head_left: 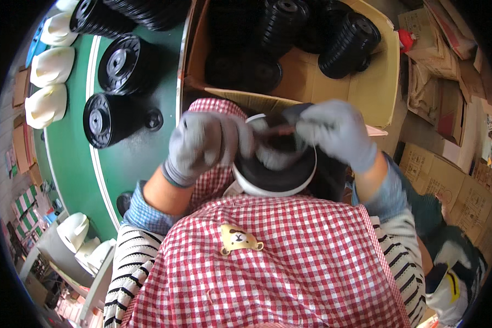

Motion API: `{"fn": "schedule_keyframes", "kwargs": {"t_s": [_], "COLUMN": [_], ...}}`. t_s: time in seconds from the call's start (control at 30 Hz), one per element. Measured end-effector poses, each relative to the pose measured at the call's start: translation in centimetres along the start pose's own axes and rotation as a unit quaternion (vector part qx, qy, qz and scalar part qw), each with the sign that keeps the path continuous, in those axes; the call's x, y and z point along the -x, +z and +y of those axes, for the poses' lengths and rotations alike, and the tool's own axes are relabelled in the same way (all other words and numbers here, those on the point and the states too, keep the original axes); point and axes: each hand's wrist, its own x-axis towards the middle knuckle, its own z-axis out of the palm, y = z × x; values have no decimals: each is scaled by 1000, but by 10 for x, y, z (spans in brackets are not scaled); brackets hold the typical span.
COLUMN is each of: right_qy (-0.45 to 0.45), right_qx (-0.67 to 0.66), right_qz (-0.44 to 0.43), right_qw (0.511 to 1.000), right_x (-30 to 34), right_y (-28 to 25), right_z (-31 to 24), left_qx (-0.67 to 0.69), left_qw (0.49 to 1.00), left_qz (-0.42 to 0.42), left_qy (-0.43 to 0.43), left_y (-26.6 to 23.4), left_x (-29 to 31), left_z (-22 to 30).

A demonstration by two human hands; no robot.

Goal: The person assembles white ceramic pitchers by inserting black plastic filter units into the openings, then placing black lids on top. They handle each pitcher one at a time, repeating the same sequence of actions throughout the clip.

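A: State the position of the work piece.
B: A round black-and-white piece [284,177] lies in front of the person, between the two hands and slightly nearer the body than they are. Its pale rim shows along the near side; its dark upper face is partly blurred.

A: Condition of the left hand [209,143]?
B: Grey glove, fingers curled, at the far left of the round piece. Blur covers the fingertips; whether they grip anything cannot be told.

A: And the right hand [333,131]?
B: Grey glove, at the far right of the round piece. Thumb and fingertips are drawn together, pinching the right end of a dark reddish strip [281,130].

A: Where does the strip run?
B: Across the gap between the hands, above the far part of the round piece. Its left end comes close to the left hand; contact there is unclear.

A: Surroundings?
B: To the left, a green bench [128,164] carries black pots [112,117] lying tilted, with a row of white shells [46,106] farther left. On the far side, an open cardboard box [372,106] holds stacked black parts [350,46]. The person wears a red checked apron [290,251].
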Motion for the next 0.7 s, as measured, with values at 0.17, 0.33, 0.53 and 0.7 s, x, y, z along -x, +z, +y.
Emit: {"fn": "schedule_keyframes", "kwargs": {"t_s": [0.17, 0.33, 0.53, 0.7], "right_qy": [78, 225, 213, 97], "right_qx": [-291, -264, -172, 90], "right_qz": [154, 220, 189, 138], "right_qw": [941, 912, 943, 982], "right_x": [-2, -22, -62, -105], "right_y": [3, -5, 30, 57], "right_z": [61, 52, 41, 21], "left_qx": [-703, -843, -839, -784], "left_qw": [709, 458, 485, 618], "left_qz": [35, -281, -244, -44], "left_qy": [45, -11, -25, 25], "left_y": [21, 52, 38, 54], "left_x": [67, 113, 108, 170], "left_z": [61, 25, -14, 93]}}
